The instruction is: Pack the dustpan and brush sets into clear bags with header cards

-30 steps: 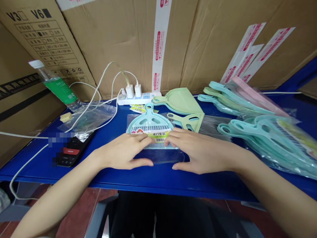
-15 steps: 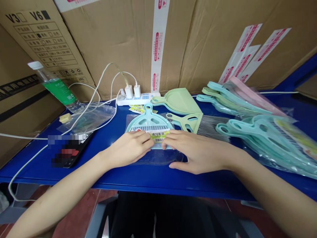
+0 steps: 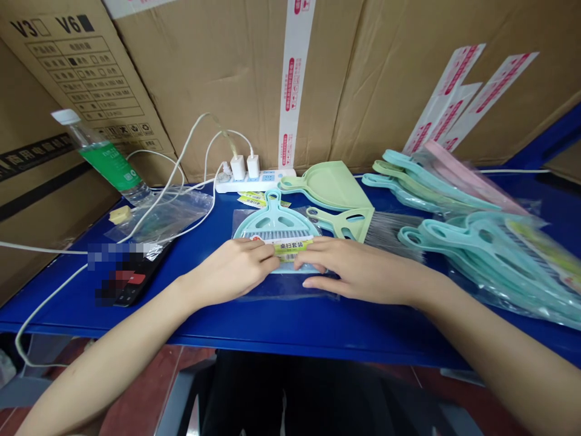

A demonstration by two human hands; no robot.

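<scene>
- A turquoise plastic dustpan-and-brush set (image 3: 273,213) with grey bristles lies flat in a clear plastic bag (image 3: 276,289) on the blue counter (image 3: 281,330), handle pointing away from the person.
- The left hand (image 3: 231,271) rests over the bag's left side, fingers curled in, thumb hidden; whether its grip pinches the film cannot be told.
- The right hand (image 3: 367,269) touches the right side, its grip open, with thumb and bent fingers apart.
- Between them shows a yellow-green printed paper label (image 3: 290,247) across the bristles; the pose suggests pressing or adjusting, not lifting.
- Just beyond the right hand are a pale green plastic dustpan (image 3: 336,186) and a matching grey-bristled brush (image 3: 358,225), both unbagged.
</scene>
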